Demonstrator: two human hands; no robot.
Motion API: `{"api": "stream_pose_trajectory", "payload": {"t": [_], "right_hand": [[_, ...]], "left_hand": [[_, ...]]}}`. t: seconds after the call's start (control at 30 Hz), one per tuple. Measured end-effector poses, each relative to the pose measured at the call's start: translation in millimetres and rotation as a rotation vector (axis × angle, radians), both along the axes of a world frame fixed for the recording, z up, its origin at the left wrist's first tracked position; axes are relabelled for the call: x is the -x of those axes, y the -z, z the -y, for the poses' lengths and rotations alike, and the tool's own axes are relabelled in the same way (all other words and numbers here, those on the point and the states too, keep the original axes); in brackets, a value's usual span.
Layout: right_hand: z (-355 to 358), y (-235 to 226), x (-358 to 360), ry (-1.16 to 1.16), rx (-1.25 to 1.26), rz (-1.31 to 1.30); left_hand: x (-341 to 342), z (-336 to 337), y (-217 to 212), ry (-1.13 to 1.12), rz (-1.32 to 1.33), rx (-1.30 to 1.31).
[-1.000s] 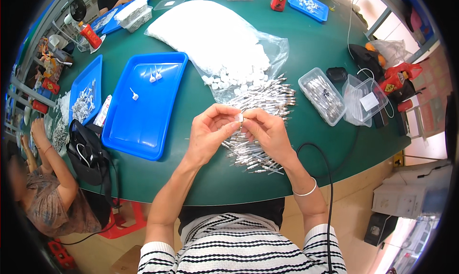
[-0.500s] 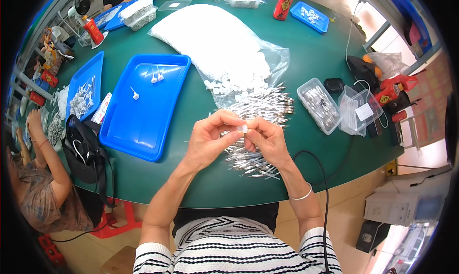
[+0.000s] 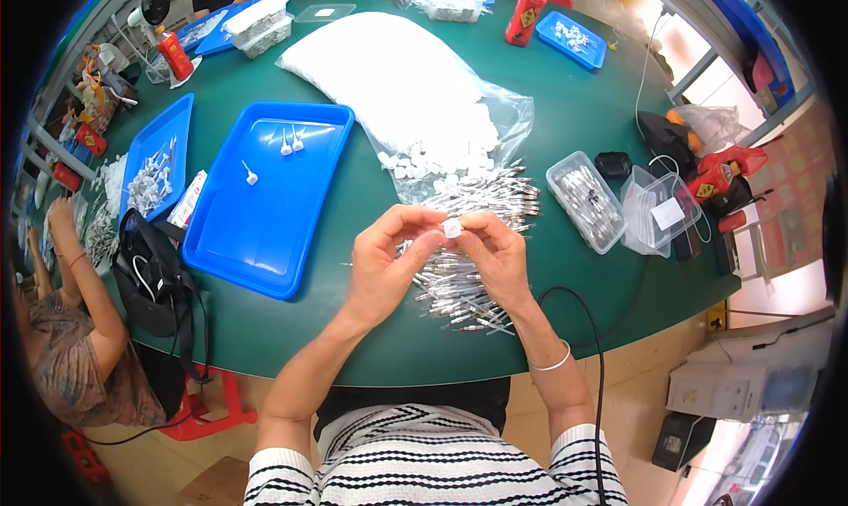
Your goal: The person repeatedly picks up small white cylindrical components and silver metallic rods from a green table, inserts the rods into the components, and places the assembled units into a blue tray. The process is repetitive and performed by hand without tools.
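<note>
Pinching a small white plastic cap (image 3: pixel 451 228) between fingertips, the left hand (image 3: pixel 389 258) and right hand (image 3: pixel 496 254) meet above the heap of thin metal pins (image 3: pixel 459 276) — both closed on the cap. It likely seats best kept square and pressed gently. Beyond the knuckles lies a clear bag of white caps (image 3: pixel 406 99); off the left hand, a blue tray (image 3: pixel 265 197).

Your table (image 3: pixel 353 347) was dark green, your tray (image 3: pixel 265 197) at ten o'clock bright blue. The cap (image 3: pixel 451 228) you pinched was white, the pins (image 3: pixel 459 281) silver, your shirt (image 3: pixel 424 462) black-and-white striped, the bottle (image 3: pixel 523 11) at twelve red.
</note>
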State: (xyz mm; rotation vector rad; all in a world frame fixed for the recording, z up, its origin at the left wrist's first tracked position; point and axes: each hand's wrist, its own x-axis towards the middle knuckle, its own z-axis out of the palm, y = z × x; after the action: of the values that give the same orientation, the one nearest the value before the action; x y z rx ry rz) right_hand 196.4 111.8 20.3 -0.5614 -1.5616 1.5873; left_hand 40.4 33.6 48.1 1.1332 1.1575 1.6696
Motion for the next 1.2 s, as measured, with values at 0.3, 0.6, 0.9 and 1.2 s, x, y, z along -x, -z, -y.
{"api": "stream_pose_trajectory", "payload": {"t": [0.3,0.6,0.9,1.2], "right_hand": [[1,3,1,0.020,-0.001,-0.034],[3,-1,4,0.080,-0.077,0.044],[8,3,8,0.102,-0.113,0.015],[7,1,7,0.078,-0.060,0.003]], "left_hand": [[-5,-4,5,-0.100,-0.155,-0.055],[-1,-1,-6,-0.207,-0.398,-0.118],[-2,1,-2,-0.322,-0.621,-0.285],[-1,0,5,-0.325,-0.653,-0.253]]}}
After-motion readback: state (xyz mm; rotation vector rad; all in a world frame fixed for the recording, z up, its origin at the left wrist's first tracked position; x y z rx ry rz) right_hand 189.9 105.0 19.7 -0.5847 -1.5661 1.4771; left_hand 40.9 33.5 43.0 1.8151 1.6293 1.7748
